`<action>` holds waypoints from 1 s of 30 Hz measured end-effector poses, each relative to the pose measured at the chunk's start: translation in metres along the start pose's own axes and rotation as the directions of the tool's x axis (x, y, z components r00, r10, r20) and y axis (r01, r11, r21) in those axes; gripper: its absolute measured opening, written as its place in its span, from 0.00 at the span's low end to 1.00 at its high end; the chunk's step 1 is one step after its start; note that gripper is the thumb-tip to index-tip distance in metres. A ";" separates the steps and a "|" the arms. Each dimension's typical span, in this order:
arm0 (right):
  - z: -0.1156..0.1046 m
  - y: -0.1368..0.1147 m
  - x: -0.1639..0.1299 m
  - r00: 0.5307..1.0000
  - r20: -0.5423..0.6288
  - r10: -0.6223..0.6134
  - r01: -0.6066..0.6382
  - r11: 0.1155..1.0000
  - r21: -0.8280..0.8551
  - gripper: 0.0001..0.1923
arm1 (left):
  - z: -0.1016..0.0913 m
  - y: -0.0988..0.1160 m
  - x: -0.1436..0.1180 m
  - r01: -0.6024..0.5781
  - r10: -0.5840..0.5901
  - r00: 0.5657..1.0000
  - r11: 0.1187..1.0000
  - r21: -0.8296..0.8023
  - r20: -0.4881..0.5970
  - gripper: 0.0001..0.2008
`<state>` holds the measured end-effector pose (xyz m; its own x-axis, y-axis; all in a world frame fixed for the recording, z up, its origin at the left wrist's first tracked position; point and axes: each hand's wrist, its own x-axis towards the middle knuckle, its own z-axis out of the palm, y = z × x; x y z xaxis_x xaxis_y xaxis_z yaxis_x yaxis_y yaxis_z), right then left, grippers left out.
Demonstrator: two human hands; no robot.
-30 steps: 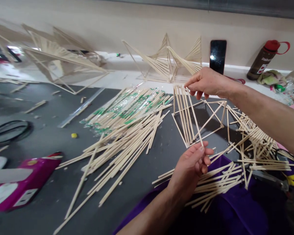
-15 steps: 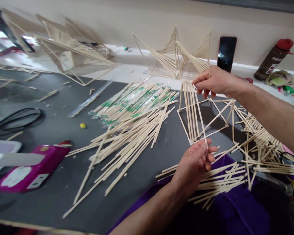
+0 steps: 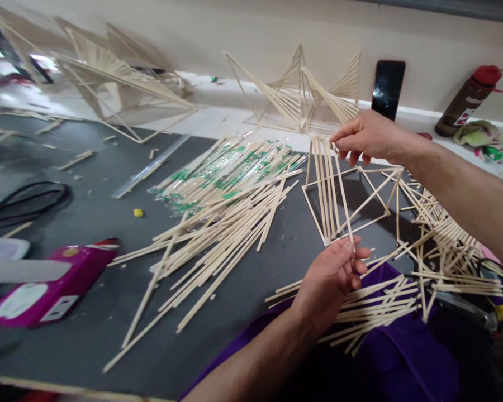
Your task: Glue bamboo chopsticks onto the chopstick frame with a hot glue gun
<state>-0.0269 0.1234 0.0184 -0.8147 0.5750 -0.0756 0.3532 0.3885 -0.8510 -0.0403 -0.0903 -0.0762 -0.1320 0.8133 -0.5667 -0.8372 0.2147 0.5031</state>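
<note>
A thin wooden stick (image 3: 342, 192) slants between my two hands beside a frame (image 3: 314, 215) made of glued sticks, standing on the dark table. My right hand (image 3: 366, 137) pinches the stick's upper end at the top of the frame. Lower down, my left hand (image 3: 333, 273) has its thumb and fingers closed on the other end. Several near-parallel sticks run down the frame to the left of the held one. Whether the held stick touches the frame at its ends is hidden by my fingers.
Loose sticks (image 3: 226, 240) and a plastic pack of sticks (image 3: 230, 173) lie left of the frame. More sticks (image 3: 448, 234) pile up at right near scissors (image 3: 465, 310). Finished stick models (image 3: 293, 100), a phone (image 3: 388, 89) and a bottle (image 3: 467, 100) stand along the wall.
Both hands keep their grip on the stick, almost unmoved. The view has shifted slightly, so things on the left sit a little further left.
</note>
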 end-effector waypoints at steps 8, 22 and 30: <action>-0.016 -0.004 -0.007 0.999 -0.044 -0.017 0.014 0.998 -0.065 0.04 | 0.001 0.004 -0.002 -0.064 0.062 0.998 0.993 0.102 0.023 0.09; -0.043 -0.058 -0.083 0.914 -0.090 -0.396 0.382 0.914 -0.138 0.07 | 0.005 0.006 -0.018 -0.296 0.263 0.955 0.865 0.406 0.137 0.10; -0.058 -0.047 -0.132 0.872 -0.275 -0.405 0.354 0.910 -0.217 0.09 | 0.011 0.004 -0.031 -0.366 0.311 0.931 0.769 0.524 0.193 0.08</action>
<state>0.0907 0.0712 0.0990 -0.7273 0.5421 0.4210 0.1332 0.7131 -0.6883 -0.0341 -0.1083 -0.0496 -0.2813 0.9278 -0.2451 -0.3172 0.1511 0.9362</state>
